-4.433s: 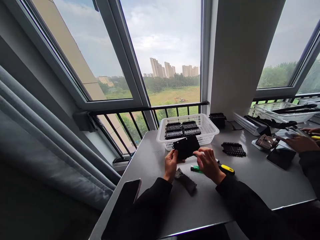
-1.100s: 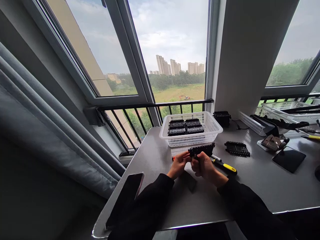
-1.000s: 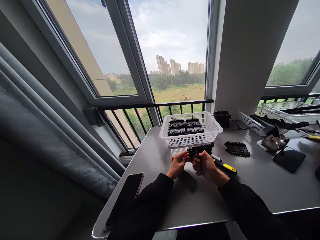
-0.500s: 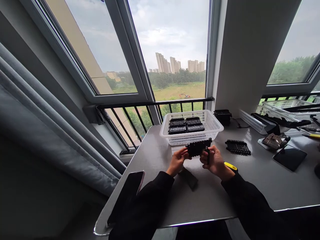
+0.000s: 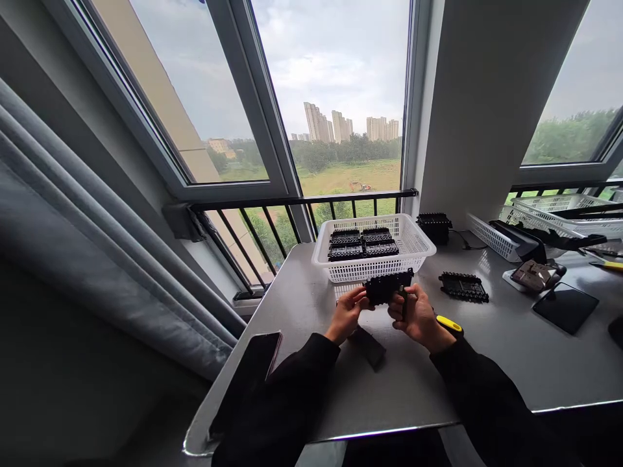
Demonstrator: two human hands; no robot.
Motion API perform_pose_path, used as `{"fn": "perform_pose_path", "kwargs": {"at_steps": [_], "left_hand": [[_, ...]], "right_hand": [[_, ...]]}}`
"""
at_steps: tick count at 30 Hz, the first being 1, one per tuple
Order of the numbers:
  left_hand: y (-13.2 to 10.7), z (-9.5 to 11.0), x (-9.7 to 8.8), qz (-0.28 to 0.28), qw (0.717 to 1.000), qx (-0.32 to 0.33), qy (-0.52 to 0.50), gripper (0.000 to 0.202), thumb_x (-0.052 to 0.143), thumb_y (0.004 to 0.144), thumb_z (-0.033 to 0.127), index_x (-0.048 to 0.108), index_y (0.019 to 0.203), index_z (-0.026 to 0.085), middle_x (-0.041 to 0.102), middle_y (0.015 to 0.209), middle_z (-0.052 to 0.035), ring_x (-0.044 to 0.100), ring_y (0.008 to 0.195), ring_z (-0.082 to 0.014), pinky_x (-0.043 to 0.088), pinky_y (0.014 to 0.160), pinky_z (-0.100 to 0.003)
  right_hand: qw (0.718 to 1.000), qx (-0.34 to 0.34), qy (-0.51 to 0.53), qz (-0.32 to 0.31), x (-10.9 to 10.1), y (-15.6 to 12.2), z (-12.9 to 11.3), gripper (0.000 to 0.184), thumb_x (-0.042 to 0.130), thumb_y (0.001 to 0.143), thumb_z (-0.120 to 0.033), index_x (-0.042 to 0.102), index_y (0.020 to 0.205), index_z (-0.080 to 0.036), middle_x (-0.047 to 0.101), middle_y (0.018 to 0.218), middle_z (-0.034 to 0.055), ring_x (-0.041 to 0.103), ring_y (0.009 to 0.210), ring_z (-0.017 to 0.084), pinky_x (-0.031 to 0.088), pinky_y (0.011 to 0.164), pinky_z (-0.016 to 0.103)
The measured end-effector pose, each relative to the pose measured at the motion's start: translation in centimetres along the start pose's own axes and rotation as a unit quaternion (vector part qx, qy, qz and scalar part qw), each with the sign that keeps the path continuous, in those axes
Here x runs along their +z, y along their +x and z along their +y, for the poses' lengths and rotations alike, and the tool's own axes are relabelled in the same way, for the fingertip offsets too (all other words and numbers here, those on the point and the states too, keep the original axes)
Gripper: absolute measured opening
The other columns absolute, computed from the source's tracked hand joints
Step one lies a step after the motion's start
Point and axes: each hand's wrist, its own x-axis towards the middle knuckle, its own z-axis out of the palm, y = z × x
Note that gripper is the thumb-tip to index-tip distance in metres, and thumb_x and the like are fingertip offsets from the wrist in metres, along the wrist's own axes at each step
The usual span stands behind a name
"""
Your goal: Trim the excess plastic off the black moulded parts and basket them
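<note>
A black toothed plastic part (image 5: 382, 289) is held up over the table, in front of the white basket. My left hand (image 5: 346, 314) is closed on its left end, thumb and fingers pinching it. My right hand (image 5: 419, 316) is closed around a slim dark object (image 5: 403, 303), held upright against the part's right end; its kind cannot be made out. Below my hands lies a dark flat block (image 5: 370, 349). A yellow-handled tool (image 5: 450, 323) rests beside my right wrist, partly hidden by it.
The white basket (image 5: 374, 271) holds several similar black parts. Another black part (image 5: 463, 287) lies to the right, with a stack (image 5: 434, 228) behind. A phone (image 5: 248, 379) lies at the left edge. Farther right are a dark flat panel (image 5: 565, 307) and more baskets (image 5: 491, 237).
My hands and the black part stay almost in place. The slim dark object in my right hand has tilted or shifted very slightly against the part.
</note>
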Motion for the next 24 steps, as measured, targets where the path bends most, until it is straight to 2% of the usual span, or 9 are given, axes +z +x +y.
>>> {"fn": "perform_pose_path", "kwargs": {"at_steps": [5,9,13,16,18,21,24], "left_hand": [[-0.1,-0.3,0.2,-0.014,1.000,-0.001,0.016,0.031,0.070,0.076,0.031,0.069,0.101,0.014,0.074,0.094,-0.0098,0.069,0.076,-0.0197,0.056,0.069,-0.032],[-0.2,-1.0,0.3,-0.024,0.999,0.010,0.045,0.031,0.066,0.077,0.027,0.069,0.105,0.015,0.075,0.096,-0.0100,0.069,0.096,-0.0255,0.055,0.085,-0.037],[-0.3,-1.6,0.5,0.000,0.997,0.021,0.069,0.027,0.064,0.075,0.022,0.070,0.101,0.017,0.075,0.100,-0.0093,0.067,0.105,-0.0267,0.049,0.098,-0.043],[-0.2,-1.7,0.5,0.017,0.999,0.003,0.039,0.030,0.068,0.073,0.026,0.068,0.102,0.016,0.074,0.100,-0.0101,0.068,0.102,-0.0277,0.052,0.095,-0.044],[0.0,-1.6,0.4,0.035,0.999,-0.018,-0.004,0.039,0.072,0.072,0.031,0.064,0.107,0.015,0.074,0.098,-0.0105,0.070,0.094,-0.0275,0.056,0.087,-0.044],[0.2,-1.2,0.2,0.082,0.994,-0.038,-0.061,0.057,0.077,0.068,0.038,0.056,0.116,0.014,0.072,0.091,-0.0082,0.071,0.082,-0.0252,0.059,0.078,-0.045],[0.0,-0.5,0.3,0.096,0.990,-0.042,-0.090,0.067,0.078,0.068,0.040,0.048,0.123,0.016,0.069,0.085,-0.0042,0.071,0.079,-0.0227,0.060,0.077,-0.044]], "right_hand": [[0.998,0.030,-0.036,-0.029,0.7,0.6,1.6,0.023,0.043,0.067,-0.043,0.034,0.063,-0.022,0.027,0.056,-0.0052,0.022,0.049,0.010,0.012,0.042,0.019],[0.996,0.022,-0.069,-0.055,0.8,1.0,2.5,0.024,0.045,0.066,-0.044,0.036,0.063,-0.022,0.031,0.057,-0.0047,0.022,0.050,0.010,0.013,0.043,0.020],[0.992,0.010,-0.097,-0.082,1.0,0.7,2.6,0.029,0.047,0.069,-0.049,0.038,0.065,-0.021,0.034,0.058,-0.0041,0.026,0.051,0.010,0.015,0.043,0.020],[0.988,-0.020,-0.125,-0.087,1.5,0.2,2.7,0.036,0.053,0.074,-0.053,0.041,0.069,-0.020,0.036,0.062,-0.0043,0.028,0.052,0.009,0.016,0.044,0.019],[0.985,-0.082,-0.145,-0.048,1.6,0.1,2.9,0.040,0.065,0.071,-0.049,0.038,0.066,-0.021,0.035,0.060,-0.0060,0.026,0.051,0.007,0.016,0.043,0.019],[0.966,-0.210,-0.128,0.082,1.3,0.8,3.2,0.058,0.081,0.058,-0.038,0.025,0.061,-0.023,0.026,0.052,-0.0108,0.018,0.046,0.004,0.013,0.041,0.019],[0.940,-0.271,-0.078,0.193,0.8,1.6,3.3,0.064,0.087,0.050,-0.038,0.026,0.063,-0.023,0.025,0.050,-0.0126,0.019,0.044,0.004,0.015,0.039,0.018]]}}
